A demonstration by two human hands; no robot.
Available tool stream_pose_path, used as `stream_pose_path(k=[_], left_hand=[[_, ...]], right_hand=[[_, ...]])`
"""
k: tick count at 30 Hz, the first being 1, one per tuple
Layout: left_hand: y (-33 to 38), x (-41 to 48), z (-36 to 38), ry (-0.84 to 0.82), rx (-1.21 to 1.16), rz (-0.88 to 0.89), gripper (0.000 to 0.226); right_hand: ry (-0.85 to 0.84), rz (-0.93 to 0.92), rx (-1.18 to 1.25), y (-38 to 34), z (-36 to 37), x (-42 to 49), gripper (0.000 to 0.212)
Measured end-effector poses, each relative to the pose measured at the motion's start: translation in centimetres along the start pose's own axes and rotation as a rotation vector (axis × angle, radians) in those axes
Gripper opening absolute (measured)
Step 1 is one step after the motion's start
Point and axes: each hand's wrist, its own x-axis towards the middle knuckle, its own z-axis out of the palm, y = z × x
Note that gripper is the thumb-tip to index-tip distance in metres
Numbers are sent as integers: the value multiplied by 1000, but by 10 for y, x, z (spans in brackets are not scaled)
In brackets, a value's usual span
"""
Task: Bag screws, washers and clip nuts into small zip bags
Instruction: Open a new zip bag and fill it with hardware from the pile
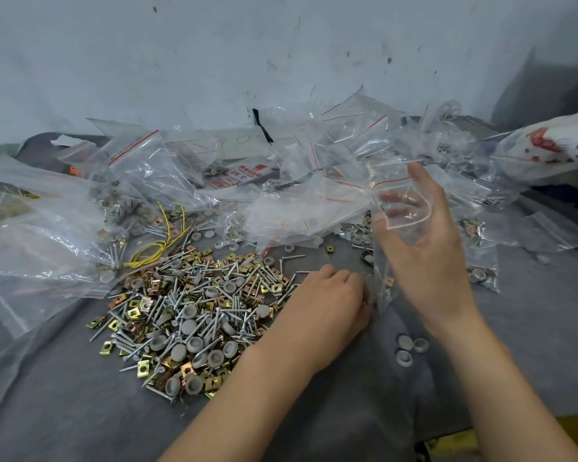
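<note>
Dangling from pinching grip of right hand [426, 251], zip bag [382, 268]; left hand [334, 300] beside its bottom, grip hidden.

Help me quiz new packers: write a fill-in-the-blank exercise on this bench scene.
1. The right hand holds up a small clear zip bag whose seal stripe is ____.
2. The loose pile of screws, washers and clip nuts lies to the ____ of the left hand.
3. Beside the right forearm lie ____ grey washers, apart from the pile.
4. A bundle of ____ wire lies at the pile's far edge.
Missing words: red; left; three; yellow.
</note>
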Motion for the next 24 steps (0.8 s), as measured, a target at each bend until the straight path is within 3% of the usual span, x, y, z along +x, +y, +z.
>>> stream_pose_path(k=[4,10,15,24], left_hand=[[-11,0,-6,39,-189,-4,14],[-36,-3,-37,260,-665,-252,17],[-41,-10,-55,316,-975,-233,25],[-41,-18,-76,524,-1001,-183,24]], right_hand=[[-12,-8,0,0,4,-1,69],[-54,-11,21,1,13,-2,71],[-124,-28,-11,-4,23,-7,68],[-203,-20,-70,-14,36,-18,70]])
